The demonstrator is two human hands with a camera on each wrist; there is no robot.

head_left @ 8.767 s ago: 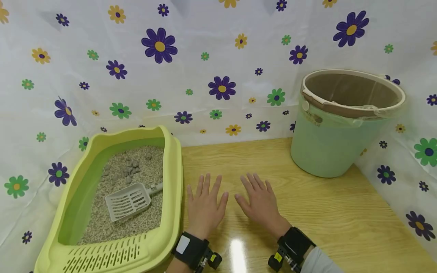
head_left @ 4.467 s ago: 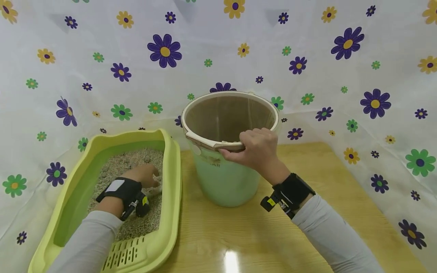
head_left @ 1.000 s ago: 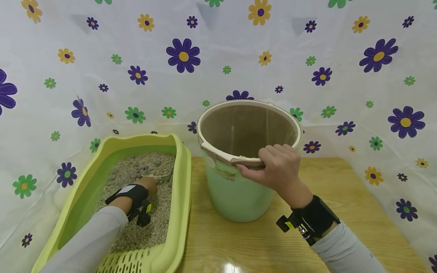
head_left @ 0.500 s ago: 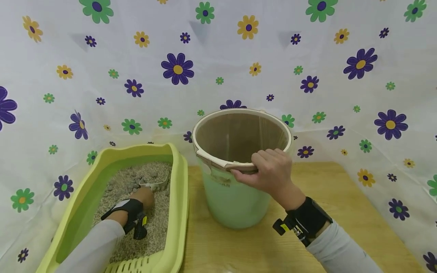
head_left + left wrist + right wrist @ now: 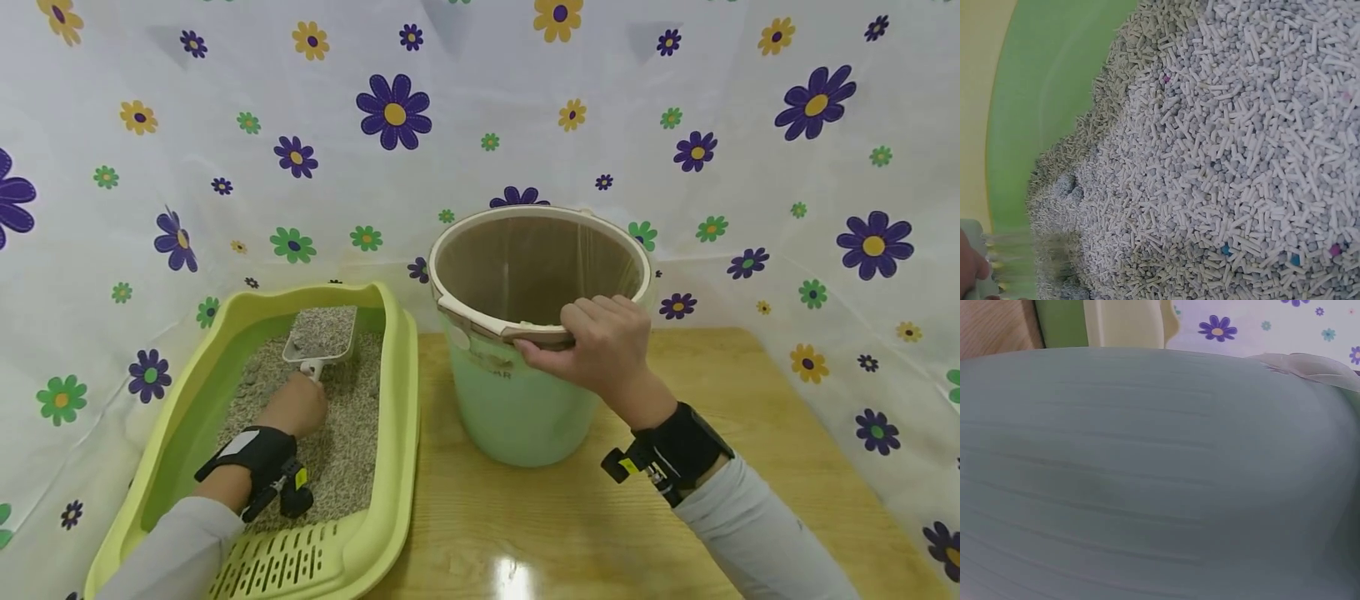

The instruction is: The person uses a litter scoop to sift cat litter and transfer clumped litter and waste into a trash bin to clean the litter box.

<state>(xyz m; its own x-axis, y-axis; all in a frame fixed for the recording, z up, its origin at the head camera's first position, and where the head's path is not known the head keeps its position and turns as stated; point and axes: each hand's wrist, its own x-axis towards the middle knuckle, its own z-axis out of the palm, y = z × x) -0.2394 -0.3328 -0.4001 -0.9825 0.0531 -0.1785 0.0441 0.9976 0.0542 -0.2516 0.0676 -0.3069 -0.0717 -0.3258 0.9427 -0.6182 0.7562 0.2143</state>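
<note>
My left hand (image 5: pixel 297 406) grips the handle of a grey slotted litter scoop (image 5: pixel 318 360), its head full of litter and raised at the far end of the yellow-green litter box (image 5: pixel 405 400). Grey litter (image 5: pixel 348 467) with darker clumps fills the box floor. In the left wrist view, pale pellets (image 5: pixel 1241 137) take up most of the picture, and a blurred scoop edge (image 5: pixel 1013 250) shows at lower left. My right hand (image 5: pixel 609 346) holds the front rim of a green bucket (image 5: pixel 517 417), thumb outside and fingers over the edge. A clear liner overhangs the rim.
The litter box stands on the left of the wooden table (image 5: pixel 570 525), with the bucket just to its right. Behind and at both sides hangs a white flowered sheet (image 5: pixel 465 100). The bucket wall (image 5: pixel 1147 475) fills the right wrist view.
Over the earlier seconds the bucket came from the right to beside the box, and my left hand took the scoop. In the last half second the scoop has come up out of the litter, loaded.
</note>
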